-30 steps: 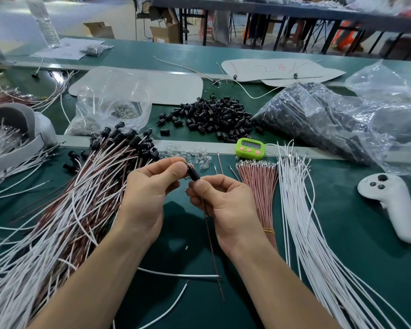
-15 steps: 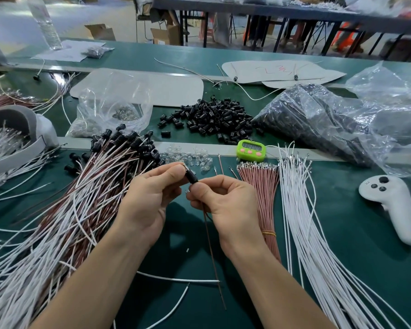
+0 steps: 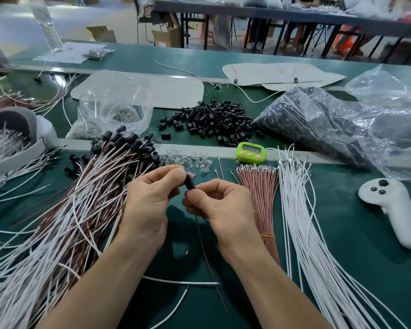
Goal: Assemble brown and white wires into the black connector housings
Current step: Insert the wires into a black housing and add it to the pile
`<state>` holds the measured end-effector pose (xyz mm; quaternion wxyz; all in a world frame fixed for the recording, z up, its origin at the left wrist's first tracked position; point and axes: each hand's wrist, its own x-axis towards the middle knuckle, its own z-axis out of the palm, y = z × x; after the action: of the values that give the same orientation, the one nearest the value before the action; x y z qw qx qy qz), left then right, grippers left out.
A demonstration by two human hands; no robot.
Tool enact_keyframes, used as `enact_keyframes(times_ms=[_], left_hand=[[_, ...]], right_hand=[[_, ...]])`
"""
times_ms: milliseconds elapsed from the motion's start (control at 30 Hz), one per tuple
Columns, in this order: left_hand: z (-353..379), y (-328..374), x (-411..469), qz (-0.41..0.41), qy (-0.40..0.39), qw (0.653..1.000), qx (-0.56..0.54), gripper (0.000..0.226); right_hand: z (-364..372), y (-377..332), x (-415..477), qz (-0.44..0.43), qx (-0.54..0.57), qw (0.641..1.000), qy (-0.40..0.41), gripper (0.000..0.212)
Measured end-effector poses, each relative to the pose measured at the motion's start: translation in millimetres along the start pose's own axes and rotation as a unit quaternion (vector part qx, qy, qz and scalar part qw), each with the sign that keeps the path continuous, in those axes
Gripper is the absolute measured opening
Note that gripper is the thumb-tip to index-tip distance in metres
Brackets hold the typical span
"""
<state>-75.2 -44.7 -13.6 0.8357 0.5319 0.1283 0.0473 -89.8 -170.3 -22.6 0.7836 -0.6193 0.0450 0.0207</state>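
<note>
Little has changed; left hand (image 3: 150, 200) still pinches the black housing (image 3: 189, 182); right hand (image 3: 221, 203) still grips the brown wire (image 3: 205, 252) under it; insertion seems unfinished.

One left hand (image 3: 150, 200) and one right hand (image 3: 221, 205); single items and uncounted heaps.
One black housing (image 3: 190, 182) and one brown wire (image 3: 206, 252) are held; one timer (image 3: 251, 151), one controller (image 3: 394, 207), one bottle (image 3: 48, 27) and one tied bundle (image 3: 261, 191) are seen; the loose housings (image 3: 214, 122) and white wires (image 3: 301, 222) are too many to be counted.

The brown wire (image 3: 207, 257) vanishes under the right hand (image 3: 223, 210).
</note>
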Motion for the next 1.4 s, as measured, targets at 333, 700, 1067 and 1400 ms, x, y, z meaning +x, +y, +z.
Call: enact_keyframes(times_ms=[333,700,1067,1400], left_hand=[[-1.1,1.2,-0.2,-0.009,-0.047,0.998,0.038,0.018],[6.9,-0.2,-11.4,-0.022,-0.073,0.997,0.019,0.015],[6.1,1.2,-9.0,-0.006,-0.047,0.998,0.031,0.016],[7.5,1.0,-9.8,-0.026,-0.008,1.0,-0.003,0.028]], right_hand=[[-3.7,-0.4,1.2,-0.012,-0.148,0.989,-0.005,0.017],[6.1,1.9,-3.4,0.017,0.011,1.0,-0.004,0.024],[5.3,7.7,-2.8,0.016,0.002,1.0,0.004,0.025],[5.8,12.4,-4.6,-0.006,0.004,1.0,0.023,0.015]])
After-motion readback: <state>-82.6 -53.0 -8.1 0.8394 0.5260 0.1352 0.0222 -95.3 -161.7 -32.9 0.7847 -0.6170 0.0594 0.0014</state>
